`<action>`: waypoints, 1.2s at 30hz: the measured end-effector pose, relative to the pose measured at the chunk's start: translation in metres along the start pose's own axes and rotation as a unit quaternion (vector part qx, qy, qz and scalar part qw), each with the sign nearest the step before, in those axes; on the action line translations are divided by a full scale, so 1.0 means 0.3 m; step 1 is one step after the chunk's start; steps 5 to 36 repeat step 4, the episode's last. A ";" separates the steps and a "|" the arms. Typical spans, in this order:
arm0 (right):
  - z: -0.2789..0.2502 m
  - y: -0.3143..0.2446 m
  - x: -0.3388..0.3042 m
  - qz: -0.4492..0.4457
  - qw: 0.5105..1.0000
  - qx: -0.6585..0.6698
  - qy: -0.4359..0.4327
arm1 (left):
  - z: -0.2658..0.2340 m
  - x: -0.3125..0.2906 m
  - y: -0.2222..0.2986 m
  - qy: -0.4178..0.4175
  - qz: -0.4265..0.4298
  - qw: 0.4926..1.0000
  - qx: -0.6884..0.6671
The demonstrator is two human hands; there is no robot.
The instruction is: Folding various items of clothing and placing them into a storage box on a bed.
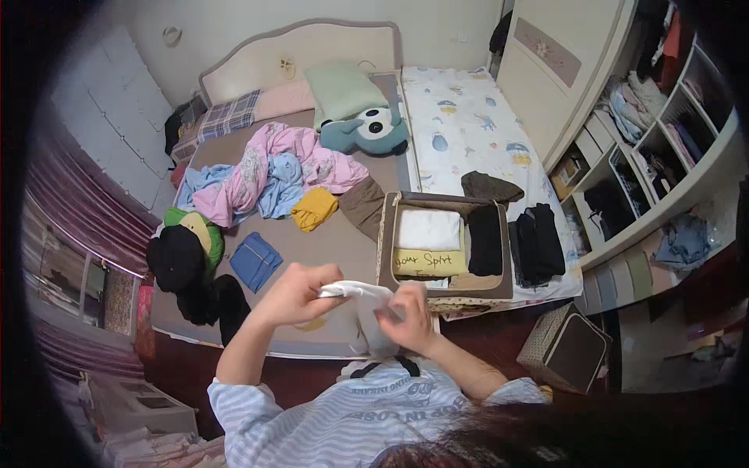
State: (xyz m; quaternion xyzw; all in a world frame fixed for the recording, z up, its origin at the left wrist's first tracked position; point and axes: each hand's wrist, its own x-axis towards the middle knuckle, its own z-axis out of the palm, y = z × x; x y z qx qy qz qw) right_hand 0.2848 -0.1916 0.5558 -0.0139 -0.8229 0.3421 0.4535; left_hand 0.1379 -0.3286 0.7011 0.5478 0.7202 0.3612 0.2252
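Between my hands hangs a white cloth garment (371,318), held up in front of my chest by its upper edge. My left hand (300,295) is closed around one end of that edge. Slightly blurred, my right hand (409,318) has its fingers closed on the other end. Just beyond it stands an open fabric storage box (460,306) on the bed. Inside lie a folded white cloth (429,228), a yellow garment with lettering (445,259) and a folded black garment (485,243). A folded blue garment (255,261) rests on the bed past my left hand.
Folded dark clothes (538,246) lie right of the box, with a brown bundle (491,187) behind it. Pink bedding (257,164), a yellow cloth (314,208) and a black heap (179,261) occupy the left bed. A second box (566,347) stands on the floor near open wardrobe shelves (624,175).
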 end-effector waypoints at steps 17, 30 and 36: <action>0.027 0.019 -0.076 0.101 0.972 0.169 -0.127 | -0.039 -0.009 0.032 -0.038 0.060 0.994 0.085; 0.027 0.019 -0.076 0.101 0.972 0.169 -0.127 | -0.039 -0.009 0.032 -0.038 0.060 0.994 0.085; 0.027 0.019 -0.076 0.101 0.972 0.169 -0.127 | -0.039 -0.009 0.032 -0.038 0.060 0.994 0.085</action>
